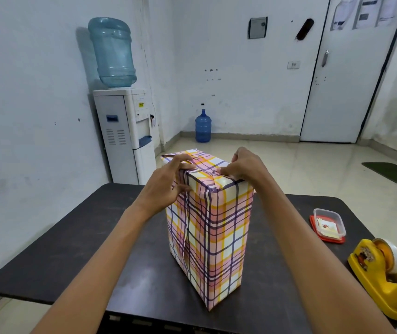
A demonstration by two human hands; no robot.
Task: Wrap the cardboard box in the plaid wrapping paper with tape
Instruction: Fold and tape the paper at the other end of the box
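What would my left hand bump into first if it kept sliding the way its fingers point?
Your left hand is touching the plaid wrapping paper up top. Sliding straight on across it, it would probably meet your right hand next.

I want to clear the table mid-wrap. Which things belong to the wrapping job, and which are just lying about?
In use: tall box in pink, yellow and purple plaid paper; yellow plastic tape dispenser; left hand and right hand on its top folds.
Lying about: clear plastic tub on red lid; white water cooler; blue water jug.
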